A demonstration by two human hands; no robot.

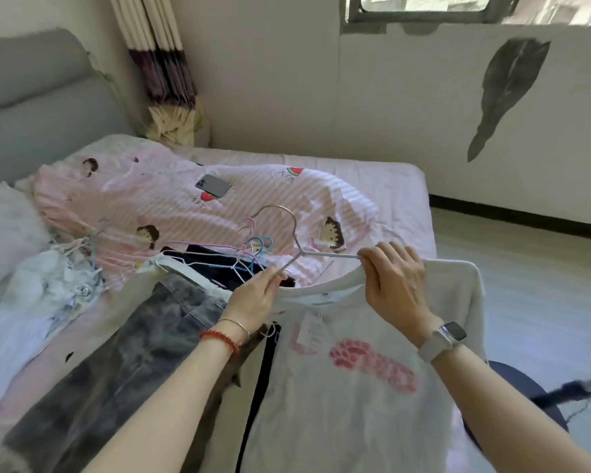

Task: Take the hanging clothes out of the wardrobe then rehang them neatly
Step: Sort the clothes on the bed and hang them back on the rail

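Bed [372, 180]: clothes, spare hangers [219, 252]
Left hand [253, 295]: pinches hanger [297, 247]
Right hand [394, 278]: grips hanger and white shirt [338, 387] collar

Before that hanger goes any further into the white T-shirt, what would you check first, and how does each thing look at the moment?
1. Left hand pinches the hanger near its neck: ok.
2. Right hand grips the hanger's arm together with the T-shirt collar: ok.
3. Hanger seated in both shoulders: not ok, it sits mostly above the collar.
4. Hook clear of the spare hangers beside it: cannot tell.
5. Paper tag inside the neckline clear of the wire: ok.
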